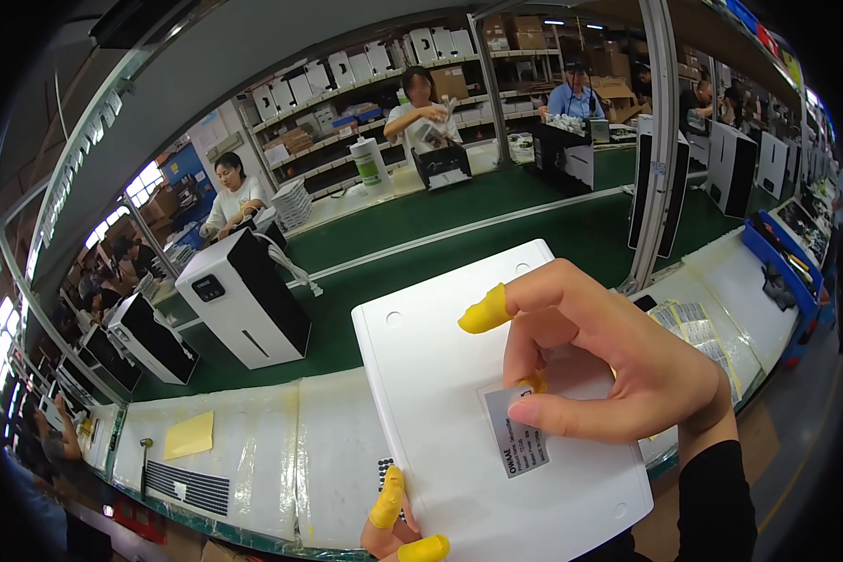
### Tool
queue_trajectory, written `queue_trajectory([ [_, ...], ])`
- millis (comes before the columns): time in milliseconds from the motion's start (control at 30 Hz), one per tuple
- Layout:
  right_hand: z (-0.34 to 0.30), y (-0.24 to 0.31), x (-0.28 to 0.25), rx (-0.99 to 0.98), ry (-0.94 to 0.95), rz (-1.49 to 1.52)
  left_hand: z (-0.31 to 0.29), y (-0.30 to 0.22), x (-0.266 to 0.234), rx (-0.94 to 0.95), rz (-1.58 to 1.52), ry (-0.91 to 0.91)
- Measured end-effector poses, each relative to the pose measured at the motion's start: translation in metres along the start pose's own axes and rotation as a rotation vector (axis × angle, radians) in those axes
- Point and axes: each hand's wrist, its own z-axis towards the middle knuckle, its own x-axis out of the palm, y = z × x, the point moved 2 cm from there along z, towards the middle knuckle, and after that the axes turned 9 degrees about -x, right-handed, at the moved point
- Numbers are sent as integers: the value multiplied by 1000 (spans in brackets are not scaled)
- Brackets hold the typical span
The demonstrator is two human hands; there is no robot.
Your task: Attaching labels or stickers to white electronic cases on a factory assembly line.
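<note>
A white, round-cornered appliance housing [440,365] is tilted up in front of me, its broad flat face toward me. My left hand [398,529] grips its lower left edge, with yellow finger cots on the fingers that show; the rest of that hand is out of frame. On the face lies a silver-grey label [518,448] with dark print, in a shallow rectangular recess. My right hand [618,361] has its thumb and a curled, yellow-capped finger together at the label's upper part. Its index finger, also yellow-capped, arches above the housing.
A green conveyor [384,272] crosses beyond the bench, carrying white-and-black appliances [248,318]. The bench holds a yellow sheet [189,435], a black-striped sheet [187,487], and a label sheet [693,332]. A metal post [660,140] and blue bin [782,262] stand right. Co-workers sit across.
</note>
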Motion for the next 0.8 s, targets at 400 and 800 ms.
queue_trajectory([
  [400, 0, -2, -2, -15, 39, -65, 8, -20, -14, -593, -131, 145],
  [800, 5, 17, 0, -388, 171, -664, 36, -34, -18, -629, -282, 113],
])
